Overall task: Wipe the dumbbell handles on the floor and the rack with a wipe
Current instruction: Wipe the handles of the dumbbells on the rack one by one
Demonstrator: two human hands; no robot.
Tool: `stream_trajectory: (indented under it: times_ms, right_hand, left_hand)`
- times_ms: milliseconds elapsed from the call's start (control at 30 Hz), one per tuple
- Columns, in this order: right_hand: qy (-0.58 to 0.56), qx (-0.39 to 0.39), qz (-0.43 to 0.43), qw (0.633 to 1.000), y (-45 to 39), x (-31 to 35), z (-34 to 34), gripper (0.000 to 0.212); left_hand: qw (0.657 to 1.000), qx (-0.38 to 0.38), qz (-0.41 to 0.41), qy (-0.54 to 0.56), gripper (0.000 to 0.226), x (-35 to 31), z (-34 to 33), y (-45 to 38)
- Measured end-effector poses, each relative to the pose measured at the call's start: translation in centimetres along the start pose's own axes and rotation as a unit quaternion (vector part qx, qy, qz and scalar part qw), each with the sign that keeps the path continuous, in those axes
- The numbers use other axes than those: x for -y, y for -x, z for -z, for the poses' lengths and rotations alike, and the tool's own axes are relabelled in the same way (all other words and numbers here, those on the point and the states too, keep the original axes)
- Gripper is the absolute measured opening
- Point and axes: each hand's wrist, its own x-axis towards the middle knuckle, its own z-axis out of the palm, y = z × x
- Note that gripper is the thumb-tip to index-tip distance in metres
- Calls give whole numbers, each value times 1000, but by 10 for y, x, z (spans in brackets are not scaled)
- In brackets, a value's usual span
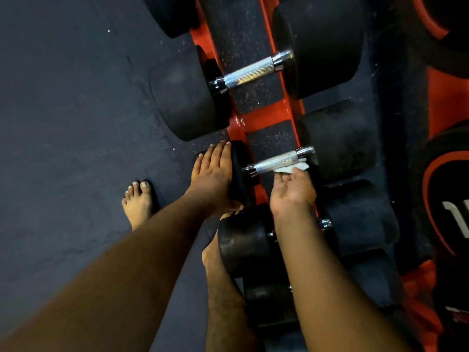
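A dumbbell with a knurled steel handle [275,161] lies across the red rack [253,118]. My left hand [215,174] rests flat on its near black head, fingers straight. Turned palm-up just under that handle, my right hand [291,189] holds a white wipe [291,168] in its fingertips against the handle's right end. A larger dumbbell's steel handle [251,72] lies across the rack farther away. Closer to me, my right forearm partly hides another dumbbell [243,242].
Dark rubber floor [76,110] spreads to the left. My bare left foot [138,201] stands on it, and my other foot [210,252] is beside the rack's near dumbbells. Black and red weight plates [446,199] stand at the right edge.
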Motion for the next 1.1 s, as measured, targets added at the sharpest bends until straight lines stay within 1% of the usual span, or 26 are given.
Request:
stream_trajectory:
  times_ms: [33, 67, 133, 167, 267, 367, 467, 567, 633, 733, 767, 833, 933, 967, 1000, 1067, 1100]
  right_hand:
    - [23, 10, -12, 1000, 4, -7, 0, 33]
    - [46, 22, -28, 998, 9, -12, -2, 31]
    - [61, 33, -45, 997, 13, -12, -14, 12]
    - [47, 28, -39, 998, 11, -6, -20, 7]
    - [12, 15, 12, 1000, -3, 16, -32, 18]
    - [44, 48, 14, 998, -11, 11, -27, 7]
    - [33, 61, 12, 998, -9, 11, -24, 7]
    - [-3, 38, 32, 999, -5, 15, -27, 11]
    - [-2, 47, 32, 998, -9, 14, -27, 11]
    - [28, 78, 24, 996, -13, 17, -24, 29]
    - [33, 81, 20, 996, -11, 16, -24, 28]
    - [32, 79, 14, 996, -8, 17, -23, 16]
    - [15, 57, 11, 998, -5, 13, -20, 5]
    - [31, 64, 1, 998, -7, 7, -17, 6]
    - [65, 81, -17, 995, -6, -3, -14, 14]
    - [114, 119, -62, 984, -1, -19, -10, 43]
    - [126, 128, -70, 981, 0, -20, -9, 51]
  left_hand:
    - [1000, -1, 1, -1, 151, 0, 0, 0]
    - [1000, 0, 2, -3, 151, -1, 0, -1]
    - [1000, 2, 9, -7, 150, -1, 2, 0]
    - [1000, 5, 10, -8, 150, 0, 2, 0]
    - [1000, 8, 3, -6, 149, 0, 1, -1]
    - [1000, 11, 2, -6, 149, -1, 2, -1]
    - [1000, 8, 0, -3, 150, 1, 2, -1]
    - [1000, 3, -3, -10, 151, 3, 0, 0]
    - [1000, -1, -5, -12, 152, 2, 0, -1]
    - [1000, -2, -4, -4, 153, 1, 0, -1]
    - [1000, 0, -2, -4, 153, 1, 0, -1]
    - [1000, 1, -2, -2, 153, 2, 0, 0]
    - [1000, -2, -2, -4, 152, 0, 0, 0]
    - [1000, -4, -3, -5, 152, -1, 1, -1]
    - [1000, -7, -2, -5, 152, -1, 1, -1]
    - [1000, -8, 4, -2, 152, -1, 2, -1]
    - [1000, -6, 5, -1, 151, 0, 1, 0]
